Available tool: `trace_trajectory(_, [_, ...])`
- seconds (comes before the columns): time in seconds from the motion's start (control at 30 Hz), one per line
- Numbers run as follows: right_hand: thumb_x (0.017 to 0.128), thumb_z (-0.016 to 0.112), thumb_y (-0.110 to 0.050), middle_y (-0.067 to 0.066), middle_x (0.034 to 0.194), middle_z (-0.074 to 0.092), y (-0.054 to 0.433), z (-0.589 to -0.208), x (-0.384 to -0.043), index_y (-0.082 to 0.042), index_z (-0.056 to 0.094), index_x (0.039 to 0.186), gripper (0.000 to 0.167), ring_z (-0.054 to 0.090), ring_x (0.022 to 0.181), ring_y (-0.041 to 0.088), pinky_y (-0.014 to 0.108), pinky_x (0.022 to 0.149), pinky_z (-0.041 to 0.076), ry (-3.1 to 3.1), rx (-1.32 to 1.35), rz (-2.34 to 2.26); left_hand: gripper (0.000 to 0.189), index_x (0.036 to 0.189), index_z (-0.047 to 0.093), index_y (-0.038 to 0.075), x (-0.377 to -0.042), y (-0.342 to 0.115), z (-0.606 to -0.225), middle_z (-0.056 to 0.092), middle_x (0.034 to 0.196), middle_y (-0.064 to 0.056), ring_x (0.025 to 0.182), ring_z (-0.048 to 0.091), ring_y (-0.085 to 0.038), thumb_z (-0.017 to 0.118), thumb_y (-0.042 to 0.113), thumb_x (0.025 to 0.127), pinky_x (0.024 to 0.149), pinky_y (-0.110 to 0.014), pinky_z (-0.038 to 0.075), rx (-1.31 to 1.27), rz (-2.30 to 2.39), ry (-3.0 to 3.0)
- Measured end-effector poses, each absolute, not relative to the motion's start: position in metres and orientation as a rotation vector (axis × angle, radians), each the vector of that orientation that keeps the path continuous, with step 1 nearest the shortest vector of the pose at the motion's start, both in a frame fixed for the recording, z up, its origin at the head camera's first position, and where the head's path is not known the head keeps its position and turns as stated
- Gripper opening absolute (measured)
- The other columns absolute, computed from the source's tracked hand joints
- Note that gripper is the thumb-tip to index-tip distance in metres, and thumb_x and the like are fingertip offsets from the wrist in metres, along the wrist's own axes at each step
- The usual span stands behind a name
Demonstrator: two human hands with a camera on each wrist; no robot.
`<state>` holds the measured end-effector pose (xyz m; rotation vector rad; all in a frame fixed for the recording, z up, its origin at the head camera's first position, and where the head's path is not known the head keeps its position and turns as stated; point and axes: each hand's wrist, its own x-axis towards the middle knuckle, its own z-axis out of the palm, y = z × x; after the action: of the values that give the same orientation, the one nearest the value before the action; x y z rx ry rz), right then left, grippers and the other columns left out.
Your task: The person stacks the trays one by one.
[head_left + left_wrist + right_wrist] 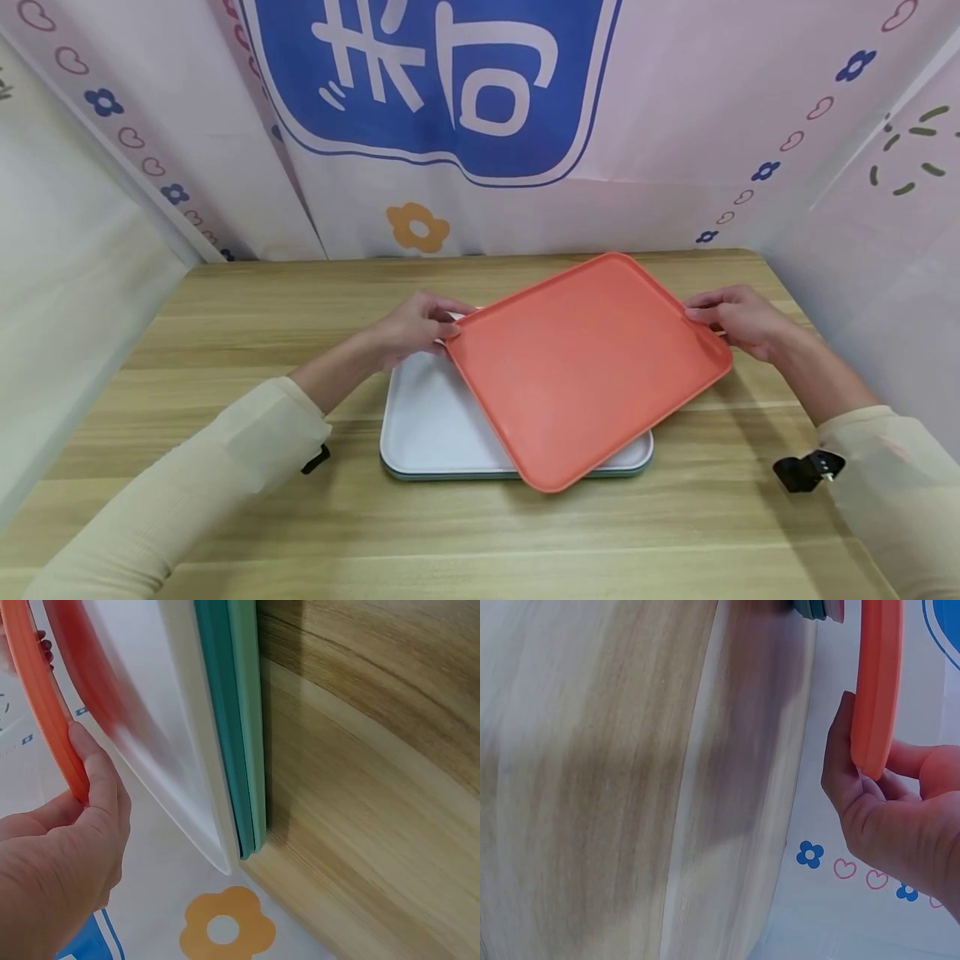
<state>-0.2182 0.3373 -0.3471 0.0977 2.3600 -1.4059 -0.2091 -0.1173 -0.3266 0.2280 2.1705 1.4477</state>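
Observation:
An orange-red rectangular tray is held turned at an angle above a white tray. My left hand pinches its left corner, thumb on top and fingers beneath. On the right edge, my right hand grips the same tray with the thumb above and fingers under it. In the left wrist view the orange tray stands apart from the white one. Below the white tray lie a dark teal tray and a light green tray, stacked. Much of the white tray is hidden in the head view.
The stack rests on a wood-grain table. A printed cloth with a blue sign and flowers hangs at the back edge. Pale side walls flank the table left and right.

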Motion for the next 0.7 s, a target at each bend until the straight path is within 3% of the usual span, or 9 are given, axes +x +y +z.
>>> trace_trajectory(0.3, [0.109, 0.049, -0.011, -0.014, 0.091, 0.065, 0.3378, -0.3455, -0.2155, 0.017, 0.039, 0.148, 0.049, 0.066, 0.083, 0.004, 0.026, 0.075, 0.061, 2.372, 0.138, -1.430, 0.042, 0.146, 0.051, -0.006, -0.2105, -0.1141, -0.3302, 0.060, 0.132, -0.024, 0.082, 0.066, -0.014, 0.056, 0.000, 0.104, 0.073, -0.023, 0.058, 0.070, 1.619, 2.071])
trace_trajectory(0.57, [0.109, 0.047, -0.010, -0.016, 0.086, 0.066, 0.3416, -0.3458, -0.2122, 0.018, 0.037, 0.149, 0.049, 0.065, 0.080, 0.001, 0.025, 0.073, 0.061, 2.371, 0.175, -1.462, 0.045, 0.145, 0.050, -0.007, -0.2067, -0.1116, -0.3292, 0.067, 0.119, -0.021, 0.082, 0.069, -0.013, 0.058, -0.004, 0.102, 0.093, -0.035, 0.060, -0.046, 1.794, 2.000])
trace_trajectory(0.7, [0.110, 0.045, -0.010, -0.017, 0.086, 0.065, 0.3417, -0.3450, -0.2109, 0.018, 0.035, 0.150, 0.050, 0.065, 0.080, 0.000, 0.025, 0.072, 0.061, 2.382, 0.196, -1.472, 0.044, 0.145, 0.050, -0.008, -0.2038, -0.1098, -0.3297, 0.068, 0.120, -0.022, 0.084, 0.072, -0.015, 0.057, -0.004, 0.101, 0.095, -0.038, 0.058, -0.054, 1.908, 1.958])
